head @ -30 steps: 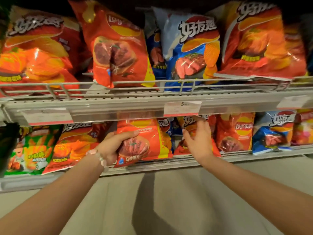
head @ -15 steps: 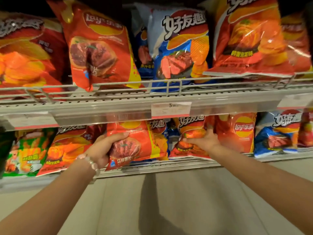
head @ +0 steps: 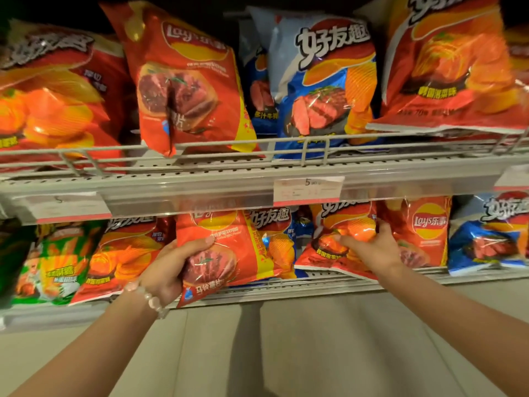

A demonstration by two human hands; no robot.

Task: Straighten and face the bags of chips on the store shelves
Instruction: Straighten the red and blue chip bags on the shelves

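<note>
On the lower shelf (head: 286, 287), my left hand (head: 169, 267) grips a red Lay's bag with a steak picture (head: 229, 247), thumb across its front; the bag tilts forward over the shelf edge. My right hand (head: 372, 250) grips an orange-red ridged-chip bag (head: 335, 239) by its right side, with that bag's bottom edge hanging past the shelf lip. Behind my right hand stands another red Lay's bag (head: 426, 227). An orange bag (head: 126, 253) leans to the left of my left hand.
A green bag (head: 51, 265) sits at far left and a blue bag (head: 486, 242) at far right of the lower shelf. The upper shelf (head: 257, 170) with its wire rail carries red, blue and orange bags, some leaning. A price tag (head: 307, 189) hangs on its front.
My right hand went from lying flat on the orange-red bag to gripping its side and drawing it forward. My left hand kept its hold on the red Lay's bag.
</note>
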